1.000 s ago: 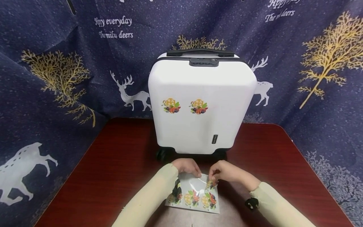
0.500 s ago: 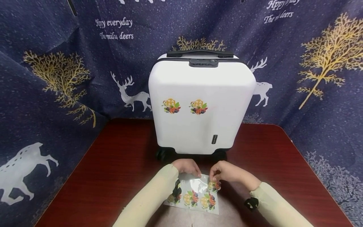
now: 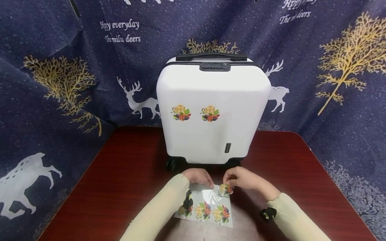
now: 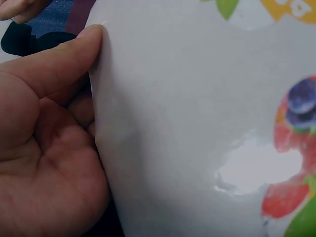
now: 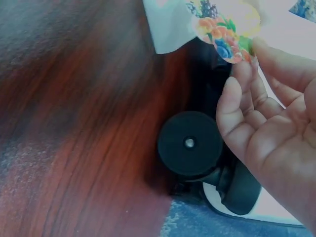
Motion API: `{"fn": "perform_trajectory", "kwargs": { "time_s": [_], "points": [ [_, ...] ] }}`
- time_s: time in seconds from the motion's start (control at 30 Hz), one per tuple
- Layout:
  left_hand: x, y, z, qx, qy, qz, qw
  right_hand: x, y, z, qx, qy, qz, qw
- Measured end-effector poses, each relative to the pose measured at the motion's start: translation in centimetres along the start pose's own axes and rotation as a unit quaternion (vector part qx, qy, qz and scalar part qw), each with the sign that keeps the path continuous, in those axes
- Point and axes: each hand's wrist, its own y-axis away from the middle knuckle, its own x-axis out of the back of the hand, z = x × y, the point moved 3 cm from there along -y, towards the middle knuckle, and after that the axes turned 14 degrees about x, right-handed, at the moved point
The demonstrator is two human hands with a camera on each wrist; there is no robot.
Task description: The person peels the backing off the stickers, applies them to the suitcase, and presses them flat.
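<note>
My left hand [image 3: 199, 176] grips the far edge of a white sticker sheet [image 3: 209, 196], its thumb on top in the left wrist view. Between thumb and fingers my right hand [image 3: 243, 178] pinches a fruit sticker [image 3: 226, 189] by its edge, over the sheet's far right corner. In the right wrist view that fruit sticker [image 5: 227, 37] shows berries and a yellow patch. Several more fruit stickers line the sheet's near side, the leftmost partly behind the left wrist. Two matching stickers [image 3: 210, 113] are on the front of an upright white suitcase [image 3: 196, 140].
The suitcase stands on a dark red wooden table [image 3: 129, 160] just beyond both hands. One black wheel [image 5: 190, 143] shows close to my right hand. A dark blue cloth [image 3: 90, 50] with deer and trees hangs behind.
My right hand has moved slightly away from me, and the pinched sticker has risen with it toward the sheet's far corner. The left hand has stayed in place.
</note>
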Motion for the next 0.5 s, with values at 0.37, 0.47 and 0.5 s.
{"fn": "perform_trajectory", "kwargs": {
  "time_s": [0.37,0.47,0.5],
  "points": [
    [0.0,0.0,0.1,-0.009,-0.014,-0.003,0.9999,1.1,0.7,-0.7,0.026,-0.035,0.119,0.9919],
    [0.1,0.0,0.1,-0.013,-0.018,-0.002,0.9998,1.6,0.9,-1.4,0.034,-0.043,0.154,0.9865],
    [0.1,0.0,0.1,-0.014,-0.02,-0.002,0.9997,1.7,1.0,-1.5,0.034,-0.047,0.162,0.985]
  ]
}}
